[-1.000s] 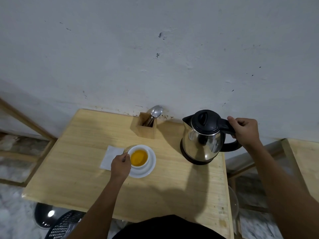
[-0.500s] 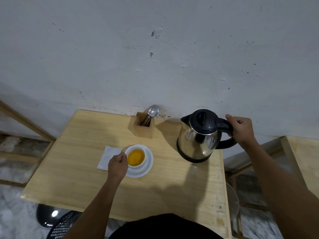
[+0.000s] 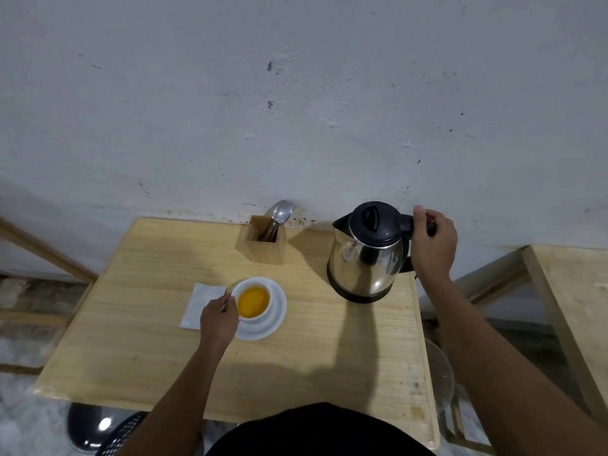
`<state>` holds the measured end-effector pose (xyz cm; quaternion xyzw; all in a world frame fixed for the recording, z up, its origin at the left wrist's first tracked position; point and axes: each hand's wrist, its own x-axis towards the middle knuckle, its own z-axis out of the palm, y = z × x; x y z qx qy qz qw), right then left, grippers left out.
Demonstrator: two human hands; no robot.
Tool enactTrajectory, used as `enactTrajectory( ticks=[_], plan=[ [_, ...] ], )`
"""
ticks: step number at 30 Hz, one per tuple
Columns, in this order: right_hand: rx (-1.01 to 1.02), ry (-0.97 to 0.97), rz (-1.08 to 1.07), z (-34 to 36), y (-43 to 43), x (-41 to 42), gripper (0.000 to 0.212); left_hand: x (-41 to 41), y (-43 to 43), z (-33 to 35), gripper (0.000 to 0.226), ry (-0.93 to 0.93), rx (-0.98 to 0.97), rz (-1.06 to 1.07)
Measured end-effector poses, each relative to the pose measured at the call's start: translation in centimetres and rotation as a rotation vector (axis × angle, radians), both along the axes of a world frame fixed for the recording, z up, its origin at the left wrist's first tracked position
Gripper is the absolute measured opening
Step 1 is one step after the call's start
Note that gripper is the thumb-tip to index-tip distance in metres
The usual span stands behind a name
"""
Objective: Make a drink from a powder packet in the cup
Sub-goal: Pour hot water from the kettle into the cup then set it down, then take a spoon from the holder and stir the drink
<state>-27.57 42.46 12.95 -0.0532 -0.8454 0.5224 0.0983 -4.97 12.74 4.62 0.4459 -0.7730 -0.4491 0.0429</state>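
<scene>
A small round white cup (image 3: 255, 299), glossy and filled with an opaque orange-yellow liquid, is seated on a white saucer (image 3: 278, 311) on a pale, straight-grained wooden table (image 3: 158, 340). Just left of the cup a flat white rectangular packet (image 3: 200, 301) is laid on the wood. Behind the cup, near the wall, a square open-topped wooden holder (image 3: 266, 245) is set, with polished metal spoons (image 3: 281, 212) leaning out of it. To the right of the cup and well apart from it, a rounded stainless-steel kettle (image 3: 368, 258) with a matt black lid is stood upright. The left hand (image 3: 218, 319) is curled closed at the cup's left rim, a thin dark stick-like object pinched in the fingers; what that object is cannot be told. The right hand (image 3: 432, 243) is wrapped closed around the kettle's black handle.
</scene>
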Motion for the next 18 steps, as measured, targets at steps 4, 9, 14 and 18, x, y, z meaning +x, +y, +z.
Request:
enactTrajectory(
  ticks=[4, 9, 14, 18],
  plan=[
    [0.059, -0.040, -0.059, 0.6, -0.7, 0.2, 0.050, 0.1, -0.1, 0.2, 0.025, -0.005, -0.003, 0.001],
    [0.250, 0.085, -0.064, 2.4, -2.8, 1.9, 0.042, 0.2, -0.4, -0.1, 0.029, -0.045, -0.028, -0.072],
    [0.257, 0.570, 0.304, 4.9, -10.0, 6.6, 0.011, 0.1, -1.1, 0.2, 0.021, 0.011, 0.102, -0.038],
    [0.187, 0.165, 0.660, 5.0, -16.2, 9.2, 0.011, 0.2, -2.3, 0.0, 0.026, 0.033, 0.222, -0.024]
  ],
)
